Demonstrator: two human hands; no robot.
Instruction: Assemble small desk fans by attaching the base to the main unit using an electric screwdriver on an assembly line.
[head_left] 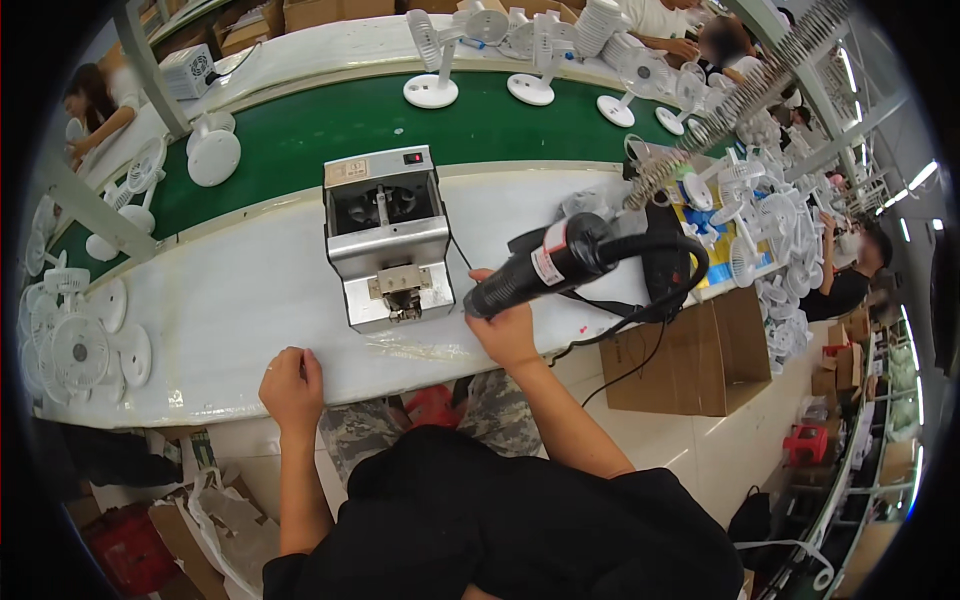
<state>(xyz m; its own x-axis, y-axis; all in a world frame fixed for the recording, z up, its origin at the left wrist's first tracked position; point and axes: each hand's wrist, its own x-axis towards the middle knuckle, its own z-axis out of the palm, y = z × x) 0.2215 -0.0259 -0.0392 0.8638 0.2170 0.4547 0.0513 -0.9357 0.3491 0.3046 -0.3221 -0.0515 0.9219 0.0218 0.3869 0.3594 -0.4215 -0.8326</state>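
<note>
My right hand [507, 335] is wrapped round a black electric screwdriver [545, 262], which tilts down to the left. Its tip cannot be made out. A thick black cable [655, 245] runs from its top end, near a long coiled metal spring [740, 105]. To the left of that hand stands a silver metal screw feeder [388, 240] with a lit red switch and an open top. My left hand [292, 388] rests closed at the table's front edge, and nothing shows in its curled fingers.
White fans [85, 345] crowd the white table [235, 290] at left. More stand along the green belt [300, 140] and in a pile [775, 215] at right. A cardboard box [690, 355] sits below the table's right end. A person [860, 265] works at far right.
</note>
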